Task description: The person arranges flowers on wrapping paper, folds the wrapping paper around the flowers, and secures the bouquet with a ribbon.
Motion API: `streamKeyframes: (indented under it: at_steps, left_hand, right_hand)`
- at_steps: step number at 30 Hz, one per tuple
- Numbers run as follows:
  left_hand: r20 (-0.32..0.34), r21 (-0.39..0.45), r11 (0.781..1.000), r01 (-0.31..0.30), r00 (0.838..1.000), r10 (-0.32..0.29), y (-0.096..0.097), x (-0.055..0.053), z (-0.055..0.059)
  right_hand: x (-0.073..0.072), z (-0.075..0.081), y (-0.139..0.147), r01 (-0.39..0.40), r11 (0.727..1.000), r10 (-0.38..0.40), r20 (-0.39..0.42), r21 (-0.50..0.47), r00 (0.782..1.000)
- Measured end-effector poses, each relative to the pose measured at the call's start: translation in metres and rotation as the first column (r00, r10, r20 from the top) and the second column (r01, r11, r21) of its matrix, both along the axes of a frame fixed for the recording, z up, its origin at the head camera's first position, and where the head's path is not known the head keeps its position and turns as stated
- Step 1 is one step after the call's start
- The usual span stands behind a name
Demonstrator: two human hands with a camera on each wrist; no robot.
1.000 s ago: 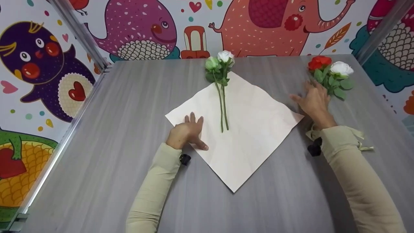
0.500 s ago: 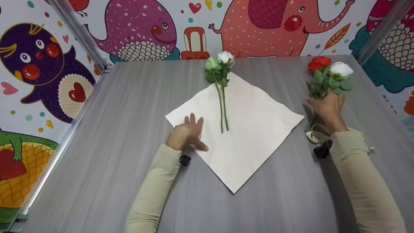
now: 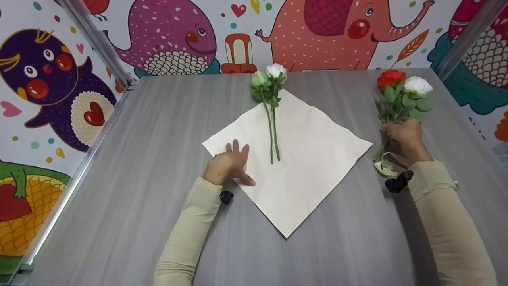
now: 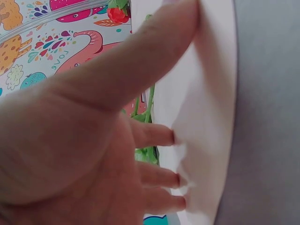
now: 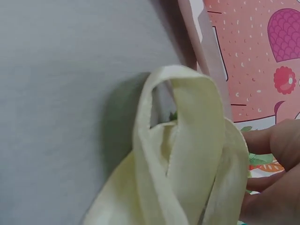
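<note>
Two pale khaki sleeves (image 3: 186,234) reach in from the near side over a grey wood-grain table (image 3: 131,206), each with a small black device (image 3: 226,197) at the wrist. Nearest on the table lies the bottom corner of a square sheet of off-white paper (image 3: 305,174), set as a diamond, its far right edge slightly wavy. Beside the right wrist, a looped cream ribbon (image 5: 197,131) stands up partly in front of the fingers in that wrist's view.

The left hand (image 3: 228,163) grasps nothing: its fingers are spread, and their tips and the thumb press on the paper at its left edge. The right hand (image 3: 406,137), well apart from it and past the paper's right corner, grasps green flower stems (image 3: 383,147) with bent thumb and fingers; how many it holds cannot be told. Those stems belong to a red rose (image 3: 391,78) and a white rose (image 3: 417,86), lying at the table's far right.

Two more stems (image 3: 273,135) lie side by side on the paper, their light green bloom (image 3: 260,79) and white bloom (image 3: 276,71) extending beyond its far edge. Behind stands a wall printed with a coral elephant (image 3: 329,43).
</note>
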State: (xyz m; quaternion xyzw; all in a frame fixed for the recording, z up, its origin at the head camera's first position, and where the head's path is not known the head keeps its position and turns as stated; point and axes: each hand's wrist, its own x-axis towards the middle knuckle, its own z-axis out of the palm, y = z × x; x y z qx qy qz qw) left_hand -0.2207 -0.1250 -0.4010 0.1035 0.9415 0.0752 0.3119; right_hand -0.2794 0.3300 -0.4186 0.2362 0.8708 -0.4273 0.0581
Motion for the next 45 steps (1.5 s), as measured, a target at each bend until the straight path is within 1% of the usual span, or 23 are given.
streamKeyframes:
  at_steps: [4, 7, 13, 18, 21, 26, 31, 35, 38, 42, 45]
  left_hand:
    - [-0.007, 0.001, 1.0, 0.003, 1.0, -0.003, 0.001, 0.001, 0.0]
    - [-0.006, 0.001, 1.0, 0.006, 1.0, -0.006, 0.002, 0.002, 0.001]
    - [0.001, 0.0, 1.0, 0.007, 1.0, -0.007, 0.002, 0.0, -0.001]
    - [0.031, 0.006, 1.0, -0.003, 1.0, 0.003, 0.003, -0.001, -0.001]
    - [0.031, 0.006, 1.0, 0.001, 1.0, -0.001, 0.003, -0.001, -0.001]
    - [0.016, -0.001, 1.0, 0.009, 1.0, -0.009, 0.002, -0.002, -0.001]
    - [0.008, 0.001, 1.0, 0.01, 1.0, -0.01, 0.001, -0.002, 0.0]
    - [0.008, 0.004, 1.0, 0.011, 1.0, -0.011, 0.0, -0.001, 0.0]
    - [0.015, 0.005, 1.0, 0.008, 1.0, -0.008, 0.0, -0.001, 0.001]
    - [0.013, 0.012, 1.0, -0.002, 1.0, 0.002, 0.0, 0.0, 0.001]
    - [0.002, 0.015, 1.0, -0.007, 1.0, 0.007, -0.001, 0.001, 0.001]
  right_hand:
    - [0.001, 0.0, 0.0, -0.008, 1.0, 0.007, 0.01, 0.019, 1.0]
    - [0.002, 0.0, 0.002, -0.005, 1.0, 0.005, 0.014, 0.005, 1.0]
    - [0.003, 0.001, 0.007, 0.031, 0.997, -0.03, 0.024, -0.066, 0.999]
    - [0.001, 0.0, 0.013, 0.085, 0.987, -0.084, 0.014, -0.135, 0.996]
    - [0.0, 0.001, 0.016, 0.124, 0.978, -0.123, 0.02, -0.167, 0.992]
    - [0.0, 0.004, 0.022, 0.184, 0.953, -0.176, 0.052, -0.241, 0.983]
    - [0.001, 0.007, 0.023, 0.235, 0.934, -0.225, 0.069, -0.268, 0.972]
    - [-0.001, 0.007, 0.022, 0.278, 0.901, -0.279, 0.045, -0.334, 0.959]
    - [-0.001, 0.007, 0.021, 0.293, 0.881, -0.306, 0.024, -0.371, 0.952]
    - [-0.001, 0.011, 0.017, 0.302, 0.867, -0.327, 0.003, -0.396, 0.945]
    - [-0.001, 0.016, 0.013, 0.294, 0.846, -0.337, -0.019, -0.445, 0.941]
